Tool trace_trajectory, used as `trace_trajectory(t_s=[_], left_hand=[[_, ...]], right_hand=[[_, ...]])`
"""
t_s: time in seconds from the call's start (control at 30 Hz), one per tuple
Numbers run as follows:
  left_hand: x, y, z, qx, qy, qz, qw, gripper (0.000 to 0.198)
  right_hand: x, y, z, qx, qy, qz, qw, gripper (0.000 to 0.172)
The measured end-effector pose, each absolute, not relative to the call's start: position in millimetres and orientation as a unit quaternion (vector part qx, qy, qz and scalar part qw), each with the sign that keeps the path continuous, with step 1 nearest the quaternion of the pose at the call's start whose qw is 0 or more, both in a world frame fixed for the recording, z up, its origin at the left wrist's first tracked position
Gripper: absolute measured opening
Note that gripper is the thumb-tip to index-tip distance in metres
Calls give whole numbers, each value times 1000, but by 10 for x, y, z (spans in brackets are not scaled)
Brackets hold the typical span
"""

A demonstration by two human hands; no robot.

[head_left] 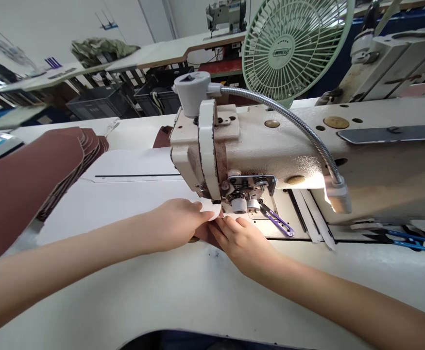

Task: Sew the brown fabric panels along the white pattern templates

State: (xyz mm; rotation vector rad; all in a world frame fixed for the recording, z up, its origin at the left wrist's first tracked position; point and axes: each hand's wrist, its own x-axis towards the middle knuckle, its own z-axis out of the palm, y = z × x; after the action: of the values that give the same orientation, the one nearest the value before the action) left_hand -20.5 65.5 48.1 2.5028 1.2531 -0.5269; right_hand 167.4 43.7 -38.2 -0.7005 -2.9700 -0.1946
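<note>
A large white sheet (132,204), with a thin dark strip along it, extends left from under the head of a sewing machine (192,146). My left hand (174,224) is closed on the sheet's curled right corner, thumb on top. Below that corner, a reddish-brown panel (210,235) shows between my hands. My right hand (246,245) has its thumb and forefinger pressed together at the panel's edge, just in front of the needle area. The needle itself is hidden. Purple-handled thread snips (278,221) lie on the machine bed, right of my right hand's fingers.
Stacked brown panels (33,175) lie at the left. Blue-handled scissors (412,240) and narrow white strips (312,216) lie to the right. A flexible lamp (338,194) hangs over the bed; a green fan (288,48) stands behind. Grey crates (99,102) sit beyond the table.
</note>
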Motion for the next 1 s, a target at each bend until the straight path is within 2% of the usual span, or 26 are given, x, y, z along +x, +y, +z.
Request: trace_trajectory(t_s=[0.13, 0.37, 0.47, 0.6, 0.73, 1.0], left_hand=[[-66, 726, 502, 853, 436, -229, 174, 30], [185, 753, 584, 822, 460, -303, 144, 27], [148, 725, 570, 837, 464, -249, 150, 24], [63, 708, 482, 855, 460, -176, 164, 21], [72, 722, 382, 834, 487, -194, 170, 13], [70, 649, 307, 838, 500, -158, 153, 17]], right_hand=[[1515, 429, -407, -262, -963, -59, 32, 41], [1228, 392, -432, -325, -942, -73, 45, 34], [1345, 385, -441, -303, -948, -79, 61, 35], [1588, 368, -539, -265, -949, -103, 140, 33], [1615, 385, -645, -263, -934, -139, 196, 31], [1522, 460, -665, -273, -927, -114, 231, 27]])
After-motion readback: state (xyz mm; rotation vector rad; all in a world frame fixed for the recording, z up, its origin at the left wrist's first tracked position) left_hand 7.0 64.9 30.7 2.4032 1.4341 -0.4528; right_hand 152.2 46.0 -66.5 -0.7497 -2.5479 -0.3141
